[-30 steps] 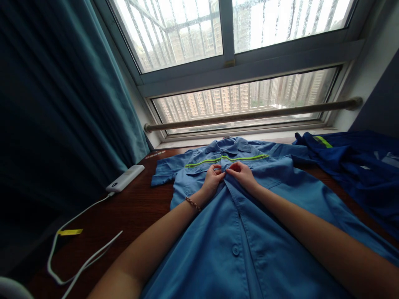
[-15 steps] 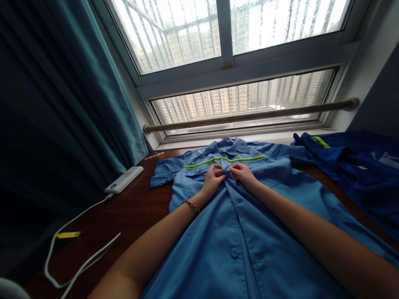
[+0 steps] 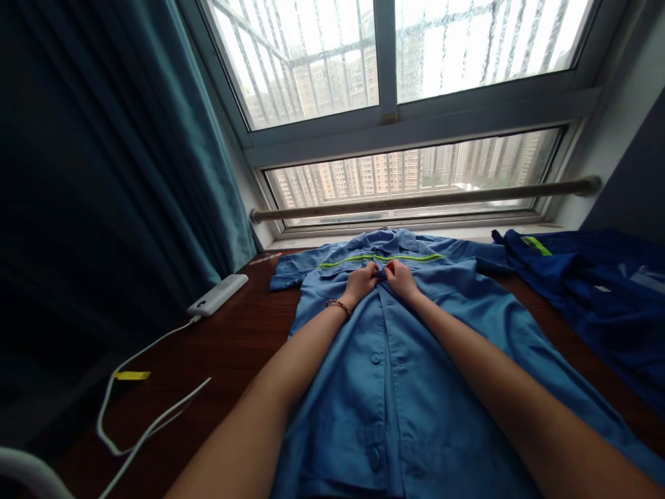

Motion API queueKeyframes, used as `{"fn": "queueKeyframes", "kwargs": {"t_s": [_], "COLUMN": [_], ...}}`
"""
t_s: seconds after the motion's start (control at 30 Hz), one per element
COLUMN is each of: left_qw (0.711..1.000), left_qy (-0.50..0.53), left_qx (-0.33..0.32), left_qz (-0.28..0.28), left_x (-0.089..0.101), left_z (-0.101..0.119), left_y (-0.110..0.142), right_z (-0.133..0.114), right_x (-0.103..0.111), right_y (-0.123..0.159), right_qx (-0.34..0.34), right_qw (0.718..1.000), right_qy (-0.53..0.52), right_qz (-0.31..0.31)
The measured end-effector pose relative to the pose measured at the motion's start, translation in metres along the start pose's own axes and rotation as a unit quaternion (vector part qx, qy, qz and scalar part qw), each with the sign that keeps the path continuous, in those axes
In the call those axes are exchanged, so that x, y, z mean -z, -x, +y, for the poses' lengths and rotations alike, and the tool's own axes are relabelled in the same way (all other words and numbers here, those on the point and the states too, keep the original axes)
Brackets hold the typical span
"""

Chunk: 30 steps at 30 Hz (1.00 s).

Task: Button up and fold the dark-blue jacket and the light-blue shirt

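A light blue short-sleeved work shirt (image 3: 337,416) lies spread out, collar toward the window, with a yellow-green stripe across its chest. My left hand (image 3: 362,281) pinches the front edge of the shirt just under the stripe; a braided bracelet circles that wrist. Close beside it, my right hand (image 3: 400,278) is closed on the opposite front edge. Any button between the fingertips is too small and hidden to make out. Below the hands the placket hangs partly apart, and buttons (image 3: 376,358) show along its left side.
The shirt rests on a dark reddish-brown wooden table (image 3: 244,346). On the left are a white power bank (image 3: 218,294), its white cable (image 3: 161,425) with a yellow tag (image 3: 132,375), and a curtain (image 3: 208,173). Darker blue clothing (image 3: 597,298) lies at right. A rail (image 3: 426,201) crosses the window.
My hands have come closer together and pull the front edges slightly up. More of the shirt's lower front shows, with a second button in view. The camera view has shifted a little.
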State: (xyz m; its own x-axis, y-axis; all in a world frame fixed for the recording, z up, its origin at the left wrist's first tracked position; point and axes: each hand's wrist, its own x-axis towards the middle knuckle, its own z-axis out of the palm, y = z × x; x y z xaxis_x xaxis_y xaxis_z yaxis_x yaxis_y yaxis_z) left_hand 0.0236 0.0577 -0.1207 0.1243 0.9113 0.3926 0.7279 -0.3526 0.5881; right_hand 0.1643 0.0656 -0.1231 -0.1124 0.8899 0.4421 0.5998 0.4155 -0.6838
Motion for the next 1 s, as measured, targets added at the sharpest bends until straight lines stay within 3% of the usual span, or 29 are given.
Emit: {"fn": "queueKeyframes", "kwargs": {"t_s": [0.1,0.23,0.33,0.47,0.53,0.7,0.83,0.9,1.0], "left_qw": [1.000,1.000,1.000,0.994,0.991,0.990,0.996,0.995,0.991], "left_qy": [0.000,0.002,0.007,0.034,0.040,0.005,-0.048,-0.068,-0.097], "left_qx": [0.000,-0.002,-0.005,-0.029,-0.058,-0.127,-0.067,-0.045,-0.023], "left_qz": [0.001,0.003,0.014,0.099,0.110,-0.061,-0.039,-0.059,-0.091], "left_x": [-0.001,-0.001,0.000,0.009,0.016,0.025,0.017,0.015,0.016], "left_z": [0.002,0.003,0.006,0.020,0.033,0.060,0.054,0.048,0.045], "left_y": [-0.002,0.000,0.005,0.017,0.025,0.061,0.087,0.090,0.087], "right_z": [-0.024,-0.045,-0.044,-0.034,-0.030,-0.019,-0.012,-0.013,-0.020], "right_x": [0.010,0.024,0.031,0.035,0.035,0.032,0.031,0.034,0.039], "right_y": [0.031,0.085,0.105,0.099,0.093,0.082,0.074,0.072,0.072], "right_qx": [0.050,0.149,0.106,0.040,0.030,-0.016,-0.081,-0.135,-0.226], "right_qw": [0.998,0.972,0.971,0.982,0.986,0.992,0.990,0.967,0.899], "right_qy": [0.049,0.169,0.202,0.174,0.148,0.083,-0.055,-0.177,-0.336], "right_qz": [0.007,-0.069,-0.070,-0.062,-0.069,-0.093,-0.103,-0.125,-0.167]}}
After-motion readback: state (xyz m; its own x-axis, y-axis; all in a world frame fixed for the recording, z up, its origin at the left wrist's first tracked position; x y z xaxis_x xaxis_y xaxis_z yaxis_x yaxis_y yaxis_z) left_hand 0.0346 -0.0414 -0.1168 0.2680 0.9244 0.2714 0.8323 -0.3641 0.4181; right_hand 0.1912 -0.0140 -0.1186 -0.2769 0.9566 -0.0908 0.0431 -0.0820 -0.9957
